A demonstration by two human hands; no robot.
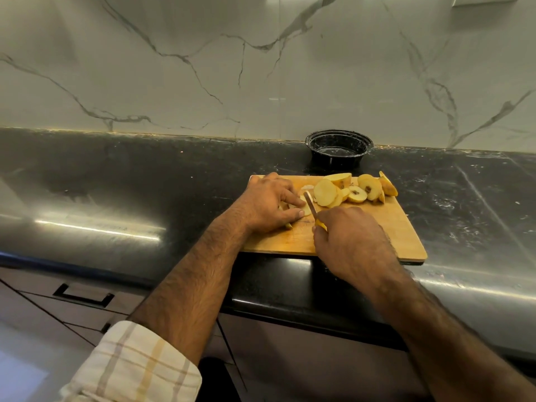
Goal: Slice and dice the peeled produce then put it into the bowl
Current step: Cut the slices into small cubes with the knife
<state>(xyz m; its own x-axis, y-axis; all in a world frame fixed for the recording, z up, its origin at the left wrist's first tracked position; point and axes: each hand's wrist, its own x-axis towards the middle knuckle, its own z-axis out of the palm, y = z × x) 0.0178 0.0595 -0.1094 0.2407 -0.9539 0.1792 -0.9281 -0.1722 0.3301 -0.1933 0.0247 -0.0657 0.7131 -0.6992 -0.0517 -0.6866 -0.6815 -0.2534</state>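
A wooden cutting board (377, 227) lies on the black counter. My left hand (269, 204) presses down on a pale peeled fruit piece (301, 210) at the board's left part, fingers curled over it. My right hand (351, 242) grips a yellow-handled knife (311, 207), its blade standing in the piece just right of my left fingertips. A pile of cut slices (351, 190), some showing seed cores, sits along the board's far edge. The black bowl (338, 140) stands behind the board against the wall, with nothing visible in it.
The black counter (116, 192) stretches left and right of the board. A marble wall rises behind the bowl. The counter's front edge runs below my arms, with drawers and a dark handle (84, 294) underneath at the left.
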